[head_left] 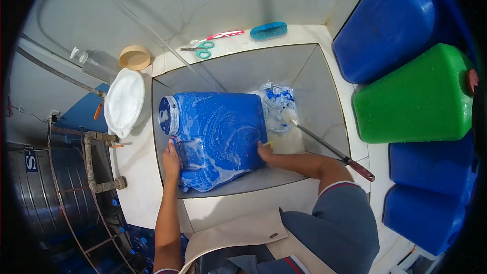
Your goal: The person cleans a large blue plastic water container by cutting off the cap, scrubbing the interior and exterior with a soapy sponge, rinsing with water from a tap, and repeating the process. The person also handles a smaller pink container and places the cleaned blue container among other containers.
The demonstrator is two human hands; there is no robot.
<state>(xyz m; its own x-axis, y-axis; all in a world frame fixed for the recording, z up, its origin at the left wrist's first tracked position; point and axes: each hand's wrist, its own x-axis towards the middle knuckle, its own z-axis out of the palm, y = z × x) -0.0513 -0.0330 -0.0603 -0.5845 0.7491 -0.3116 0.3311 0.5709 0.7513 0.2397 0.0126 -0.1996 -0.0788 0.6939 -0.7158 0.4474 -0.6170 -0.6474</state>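
Observation:
A big blue plastic jug point(223, 129) lies on its side in the grey basin point(324, 101), streaked with white suds. Its dark round cap point(166, 115) points left. My left hand point(171, 161) is closed on the jug's near left edge, close to the neck and handle. At the jug's right end, my right hand point(264, 153) presses against the base, closed around a yellow sponge point(270, 145) that is mostly hidden. Past the jug, crumpled blue-and-white plastic point(278, 104) sits in the basin with a long-handled brush point(324, 144) leaning over the near right rim.
Along the back ledge lie green-handled scissors point(203, 49), a red-and-white toothbrush point(225, 35) and a teal scrub brush point(269, 31). A white tub of suds point(125, 102) stands left, near a pump bottle point(96, 63). Green point(413, 101) and blue jugs point(385, 25) crowd the right side.

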